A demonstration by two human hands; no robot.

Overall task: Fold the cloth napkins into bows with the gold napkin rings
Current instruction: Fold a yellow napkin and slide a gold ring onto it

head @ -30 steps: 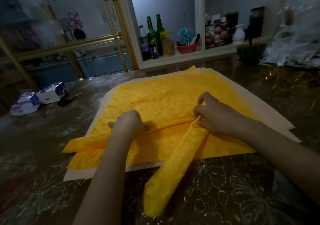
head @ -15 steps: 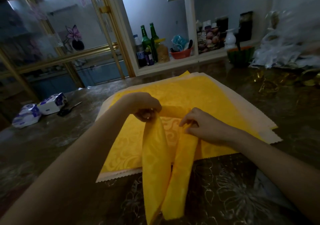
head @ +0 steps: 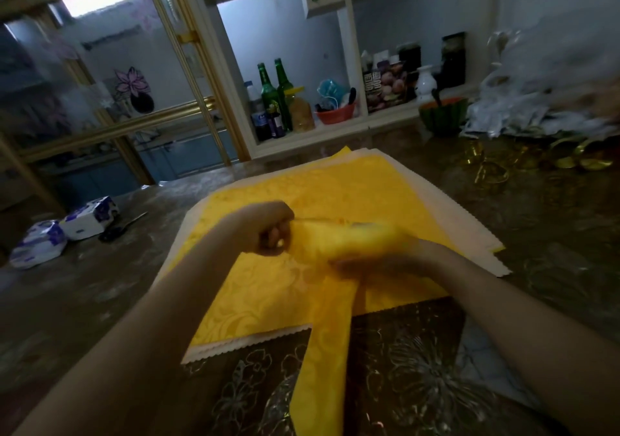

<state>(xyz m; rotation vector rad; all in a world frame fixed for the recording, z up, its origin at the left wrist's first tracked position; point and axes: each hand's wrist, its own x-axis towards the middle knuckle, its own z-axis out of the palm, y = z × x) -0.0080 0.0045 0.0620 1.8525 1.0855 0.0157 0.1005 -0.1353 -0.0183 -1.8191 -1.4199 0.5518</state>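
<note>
A folded yellow napkin strip (head: 327, 351) hangs from my hands down over the table's near edge. My left hand (head: 268, 229) grips its upper end, fingers curled round the cloth. My right hand (head: 375, 261) is blurred by motion; it holds the strip's folded part just right of the left hand. Beneath both hands lies a flat stack of yellow and cream napkins (head: 335, 187). Several gold napkin rings (head: 489, 172) lie on the table at the far right.
Two wrapped tissue packs (head: 63, 231) and dark scissors (head: 120, 229) sit at the left. A green bowl (head: 441, 116) and crumpled clear plastic (head: 543, 100) stand at the back right. Bottles (head: 275, 100) fill the shelf behind.
The two hanging tails have come together into one strip. My right hand has swept the cloth across to the right under my left hand, and both hands have lifted a little.
</note>
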